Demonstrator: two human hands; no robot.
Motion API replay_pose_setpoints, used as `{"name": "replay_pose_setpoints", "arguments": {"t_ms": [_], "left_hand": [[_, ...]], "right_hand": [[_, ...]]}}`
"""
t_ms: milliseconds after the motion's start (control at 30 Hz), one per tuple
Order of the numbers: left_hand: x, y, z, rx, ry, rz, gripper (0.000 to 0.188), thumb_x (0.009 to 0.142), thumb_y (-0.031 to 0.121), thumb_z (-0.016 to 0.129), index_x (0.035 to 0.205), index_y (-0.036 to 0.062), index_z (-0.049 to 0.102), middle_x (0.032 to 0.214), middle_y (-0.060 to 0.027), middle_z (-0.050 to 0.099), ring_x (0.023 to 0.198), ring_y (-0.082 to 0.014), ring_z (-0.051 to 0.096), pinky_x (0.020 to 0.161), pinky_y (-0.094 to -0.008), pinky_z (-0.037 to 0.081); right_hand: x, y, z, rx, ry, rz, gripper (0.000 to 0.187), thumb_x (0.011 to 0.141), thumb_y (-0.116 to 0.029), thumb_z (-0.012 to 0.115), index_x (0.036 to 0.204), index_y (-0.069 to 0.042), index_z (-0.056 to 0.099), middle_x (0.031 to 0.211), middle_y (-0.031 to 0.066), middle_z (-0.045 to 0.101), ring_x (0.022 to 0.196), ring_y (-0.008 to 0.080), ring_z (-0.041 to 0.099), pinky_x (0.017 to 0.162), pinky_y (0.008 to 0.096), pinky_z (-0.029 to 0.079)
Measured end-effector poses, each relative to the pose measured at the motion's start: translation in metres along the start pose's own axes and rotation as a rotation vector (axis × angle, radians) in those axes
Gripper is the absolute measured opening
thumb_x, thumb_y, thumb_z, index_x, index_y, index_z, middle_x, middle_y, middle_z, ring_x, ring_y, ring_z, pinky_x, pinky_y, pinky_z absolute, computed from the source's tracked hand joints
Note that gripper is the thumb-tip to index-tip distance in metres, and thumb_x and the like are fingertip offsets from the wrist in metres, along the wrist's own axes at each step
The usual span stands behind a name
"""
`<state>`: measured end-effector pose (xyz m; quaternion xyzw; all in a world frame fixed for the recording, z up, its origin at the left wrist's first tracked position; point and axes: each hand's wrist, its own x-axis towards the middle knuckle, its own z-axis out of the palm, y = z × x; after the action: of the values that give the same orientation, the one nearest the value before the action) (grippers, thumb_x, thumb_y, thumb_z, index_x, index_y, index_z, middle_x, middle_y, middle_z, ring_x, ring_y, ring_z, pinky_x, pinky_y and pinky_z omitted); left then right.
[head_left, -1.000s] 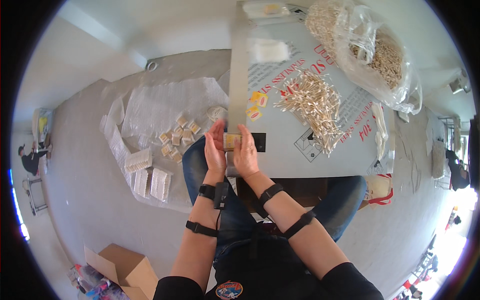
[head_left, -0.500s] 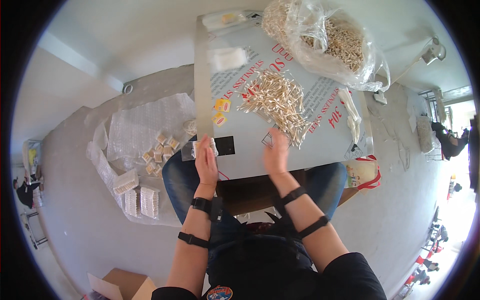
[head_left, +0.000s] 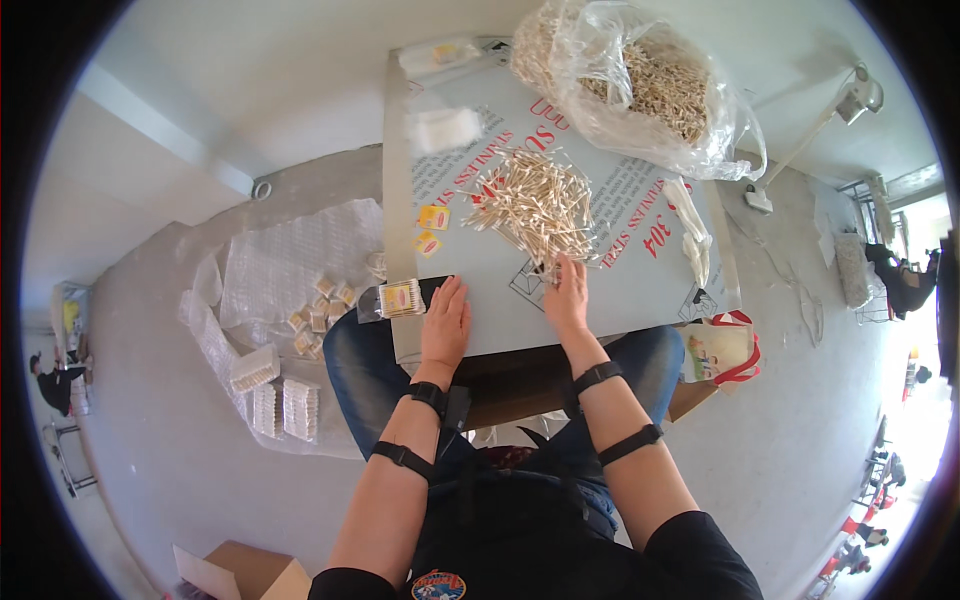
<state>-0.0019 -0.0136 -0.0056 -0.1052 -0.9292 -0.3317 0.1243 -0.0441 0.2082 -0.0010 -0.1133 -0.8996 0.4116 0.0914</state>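
Observation:
A loose pile of cotton swabs (head_left: pixel 535 200) lies in the middle of the film-covered metal table (head_left: pixel 480 335). At its near edge, my right hand (head_left: pixel 570 300) has its fingertips closed around swabs; how many is hidden. My left hand (head_left: pixel 446 328) lies flat near the table's front left, fingers stretched out and holding nothing. Just left of it, a small clear pack of cotton swabs (head_left: pixel 402 298) with a yellow label rests over a black strip (head_left: pixel 432 288) at the table's left edge. Two yellow cards (head_left: pixel 433 217) lie farther back.
A big clear plastic bag of swabs (head_left: pixel 670 95) stands at the far right. White gloves or cloth (head_left: pixel 688 230) lie along the right edge, clear bags (head_left: pixel 446 130) at the far left. On the floor left, bubble wrap (head_left: pixel 290 250) carries several filled packs (head_left: pixel 320 305). An open carton (head_left: pixel 245 570) sits behind.
My left hand has come off the small pack and moved right, uncovering its yellow label. My right hand has moved slightly right to the pile's near edge, its fingers now at the swabs.

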Motion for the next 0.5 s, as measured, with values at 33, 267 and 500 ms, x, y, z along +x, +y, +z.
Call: {"name": "replay_pose_setpoints", "arguments": {"t_ms": [33,267,500], "left_hand": [[0.002,0.002,0.002,0.0,-0.002,0.007,0.029,0.092,0.01,0.054,0.12,0.0023,0.057,0.133,-0.0148,0.053,0.127,-0.032,0.049,0.11,-0.0452,0.037],[0.0,0.002,0.002,0.057,0.003,0.003,0.029,0.092,0.011,0.054,0.12,0.0025,0.057,0.133,-0.0144,0.053,0.129,-0.0307,0.047,0.111,-0.0439,0.036],[0.003,0.005,0.004,0.046,-0.002,0.011,0.033,0.091,0.01,0.055,0.122,0.0009,0.055,0.133,-0.0155,0.052,0.13,-0.0306,0.046,0.112,-0.0438,0.035]], "right_hand": [[0.002,0.003,0.009,-0.048,0.009,-0.044,0.055,0.076,0.006,0.05,0.13,-0.005,0.05,0.119,0.0179,0.053,0.1,0.0322,0.06,0.087,0.0375,0.05],[-0.001,-0.05,0.05,0.062,-0.071,-0.034,0.057,0.076,0.005,0.05,0.132,-0.001,0.048,0.12,0.0182,0.05,0.101,0.0322,0.06,0.086,0.0365,0.05],[-0.001,-0.056,0.056,0.179,-0.174,-0.151,0.047,0.078,0.006,0.05,0.124,-0.003,0.056,0.111,0.0173,0.056,0.096,0.0328,0.06,0.084,0.0385,0.051]]}}
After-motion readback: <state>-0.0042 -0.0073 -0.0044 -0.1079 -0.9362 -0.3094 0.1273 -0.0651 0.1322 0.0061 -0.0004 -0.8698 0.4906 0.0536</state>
